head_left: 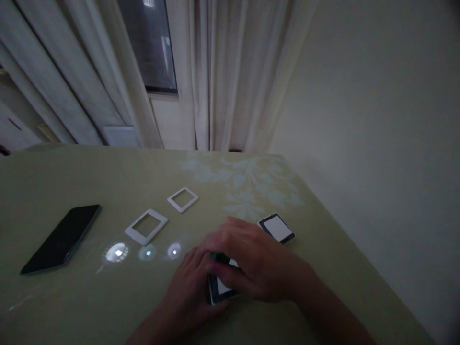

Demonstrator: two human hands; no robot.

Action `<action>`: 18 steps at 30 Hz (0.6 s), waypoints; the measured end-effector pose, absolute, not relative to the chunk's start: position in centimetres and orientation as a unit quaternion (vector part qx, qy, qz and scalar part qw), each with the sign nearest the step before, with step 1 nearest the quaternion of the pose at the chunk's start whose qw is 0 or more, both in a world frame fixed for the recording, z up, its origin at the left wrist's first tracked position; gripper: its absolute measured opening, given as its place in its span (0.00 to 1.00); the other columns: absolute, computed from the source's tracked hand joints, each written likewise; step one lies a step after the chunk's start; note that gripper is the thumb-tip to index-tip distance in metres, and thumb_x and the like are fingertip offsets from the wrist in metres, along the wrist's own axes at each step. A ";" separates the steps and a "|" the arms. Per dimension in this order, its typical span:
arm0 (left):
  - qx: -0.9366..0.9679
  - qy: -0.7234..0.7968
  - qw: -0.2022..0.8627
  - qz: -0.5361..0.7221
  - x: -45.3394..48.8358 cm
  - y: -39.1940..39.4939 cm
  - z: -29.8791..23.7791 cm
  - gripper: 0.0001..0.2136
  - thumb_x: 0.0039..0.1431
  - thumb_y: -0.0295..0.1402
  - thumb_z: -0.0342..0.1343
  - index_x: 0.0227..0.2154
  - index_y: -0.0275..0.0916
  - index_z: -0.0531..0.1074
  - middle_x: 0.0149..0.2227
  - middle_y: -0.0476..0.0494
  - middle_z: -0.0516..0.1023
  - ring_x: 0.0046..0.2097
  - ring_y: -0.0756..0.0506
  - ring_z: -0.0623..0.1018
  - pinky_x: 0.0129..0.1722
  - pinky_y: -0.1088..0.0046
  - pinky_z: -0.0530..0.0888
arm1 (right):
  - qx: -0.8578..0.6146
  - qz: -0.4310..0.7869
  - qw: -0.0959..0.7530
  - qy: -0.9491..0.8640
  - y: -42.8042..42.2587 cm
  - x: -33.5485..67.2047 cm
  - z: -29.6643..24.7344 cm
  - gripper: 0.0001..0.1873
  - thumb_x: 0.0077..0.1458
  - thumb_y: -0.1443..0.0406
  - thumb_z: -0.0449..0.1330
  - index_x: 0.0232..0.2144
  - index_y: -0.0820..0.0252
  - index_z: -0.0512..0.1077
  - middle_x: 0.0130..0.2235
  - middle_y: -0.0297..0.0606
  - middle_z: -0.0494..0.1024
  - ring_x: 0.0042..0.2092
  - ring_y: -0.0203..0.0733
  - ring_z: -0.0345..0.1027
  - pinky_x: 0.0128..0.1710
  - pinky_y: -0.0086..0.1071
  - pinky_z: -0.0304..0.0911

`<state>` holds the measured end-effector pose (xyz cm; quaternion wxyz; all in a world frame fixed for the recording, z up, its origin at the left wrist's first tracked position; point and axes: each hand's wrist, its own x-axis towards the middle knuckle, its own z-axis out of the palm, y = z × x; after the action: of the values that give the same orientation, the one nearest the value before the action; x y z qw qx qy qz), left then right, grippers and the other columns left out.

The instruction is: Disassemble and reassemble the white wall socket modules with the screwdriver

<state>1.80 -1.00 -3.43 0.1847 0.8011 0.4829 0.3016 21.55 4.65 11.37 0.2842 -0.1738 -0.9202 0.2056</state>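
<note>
My left hand (190, 287) is closed round the left and lower edges of a small flat panel (222, 289) with a black border, a white middle and a pale rim. Over that panel, my right hand (244, 256) has its fingers bent down and its thumb across the white part. Between the right thumb and fingers shows a small dark green thing (220, 258); its kind is hidden. A similar black-bordered panel (277, 227) lies on the table just beyond my right hand.
On the glossy table (89, 306) lie two white square frames, a nearer one (131, 232) and a farther one (171, 202). A black tablet or phone (61, 239) lies at the left. Behind the table hang curtains (233, 72); a wall (377, 120) borders its right edge.
</note>
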 end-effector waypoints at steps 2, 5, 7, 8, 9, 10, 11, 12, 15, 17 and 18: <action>0.810 0.474 0.197 0.284 1.5 -0.9 -3.6 0.28 0.53 0.44 0.71 0.58 0.54 0.73 0.53 0.46 0.82 0.52 0.31 0.82 0.51 0.52 0.82 | -0.166 0.215 0.278 -0.921 4.8 21.9 11.7 0.08 0.76 0.63 0.55 0.52 0.58 0.70 0.45 0.40 0.82 0.45 0.42 0.72 0.49 0.36 0.68; 0.812 0.467 0.209 0.281 1.3 -0.7 -3.3 0.28 0.54 0.42 0.70 0.57 0.53 0.72 0.55 0.47 0.81 0.54 0.31 0.81 0.53 0.52 0.81 | -0.152 0.211 0.274 -0.926 4.7 22.1 11.7 0.08 0.76 0.63 0.53 0.52 0.58 0.70 0.42 0.39 0.81 0.43 0.42 0.71 0.46 0.35 0.67; 0.814 0.460 0.216 0.280 1.3 -0.6 -2.8 0.28 0.54 0.43 0.70 0.57 0.51 0.71 0.55 0.46 0.81 0.54 0.31 0.81 0.54 0.51 0.80 | -0.174 0.170 0.306 -0.920 4.6 21.8 11.4 0.09 0.75 0.59 0.55 0.46 0.57 0.71 0.38 0.36 0.81 0.39 0.41 0.72 0.42 0.34 0.65; 0.815 0.459 0.219 0.278 1.4 -0.5 -2.6 0.28 0.53 0.43 0.71 0.57 0.50 0.71 0.54 0.45 0.81 0.54 0.31 0.81 0.55 0.51 0.80 | -0.204 0.133 0.329 -0.913 4.4 21.6 11.2 0.12 0.74 0.56 0.56 0.42 0.57 0.71 0.34 0.35 0.80 0.35 0.40 0.70 0.38 0.34 0.62; 0.815 0.460 0.222 0.274 1.5 -0.5 -2.4 0.28 0.53 0.43 0.70 0.57 0.48 0.72 0.53 0.44 0.81 0.54 0.31 0.81 0.55 0.50 0.80 | -0.241 0.087 0.347 -0.902 4.3 21.4 11.1 0.16 0.73 0.53 0.57 0.37 0.57 0.71 0.30 0.33 0.78 0.31 0.39 0.68 0.33 0.34 0.58; 0.813 0.463 0.224 0.272 1.6 -0.5 -2.4 0.28 0.53 0.43 0.70 0.56 0.47 0.72 0.52 0.43 0.81 0.53 0.31 0.81 0.54 0.50 0.80 | -0.281 0.042 0.356 -0.890 4.1 21.2 11.0 0.19 0.72 0.51 0.58 0.33 0.57 0.70 0.26 0.32 0.75 0.28 0.38 0.65 0.30 0.35 0.53; 0.812 0.468 0.225 0.267 1.6 -0.5 -2.4 0.27 0.53 0.42 0.70 0.55 0.47 0.72 0.52 0.42 0.81 0.53 0.31 0.81 0.54 0.50 0.79 | -0.314 0.007 0.355 -0.881 4.0 21.0 11.0 0.21 0.73 0.51 0.58 0.31 0.57 0.69 0.24 0.31 0.72 0.26 0.38 0.62 0.28 0.36 0.49; 0.811 0.472 0.225 0.264 1.7 -0.4 -2.6 0.27 0.52 0.41 0.70 0.55 0.47 0.73 0.52 0.42 0.81 0.53 0.31 0.81 0.54 0.49 0.79 | -0.329 -0.012 0.344 -0.880 3.8 20.8 11.1 0.21 0.74 0.53 0.57 0.30 0.57 0.69 0.24 0.31 0.72 0.26 0.38 0.61 0.28 0.36 0.48; 0.813 0.471 0.229 0.255 1.8 -0.2 -3.2 0.26 0.50 0.44 0.72 0.52 0.47 0.75 0.52 0.41 0.82 0.53 0.30 0.81 0.54 0.48 0.79 | -0.260 -0.013 0.294 -0.920 3.9 20.6 11.9 0.19 0.77 0.60 0.52 0.32 0.58 0.71 0.27 0.33 0.75 0.30 0.39 0.64 0.32 0.36 0.54; 0.812 0.470 0.233 0.255 1.7 -0.1 -3.5 0.22 0.50 0.46 0.72 0.48 0.49 0.78 0.52 0.43 0.83 0.53 0.30 0.81 0.55 0.48 0.79 | -0.180 -0.005 0.248 -0.952 4.2 20.7 12.6 0.18 0.77 0.62 0.51 0.33 0.59 0.73 0.30 0.34 0.78 0.32 0.40 0.66 0.36 0.36 0.59; 0.811 0.470 0.234 0.259 1.7 0.0 -3.5 0.20 0.50 0.47 0.72 0.45 0.50 0.79 0.51 0.44 0.84 0.53 0.30 0.81 0.55 0.49 0.79 | -0.148 -0.001 0.221 -0.964 4.4 20.8 13.0 0.18 0.77 0.62 0.51 0.35 0.59 0.73 0.32 0.35 0.79 0.33 0.41 0.66 0.38 0.36 0.60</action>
<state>1.68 -0.03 -3.55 0.2340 0.8106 0.4703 0.2589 20.84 4.39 13.02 0.2213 -0.1480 -0.9639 -0.0010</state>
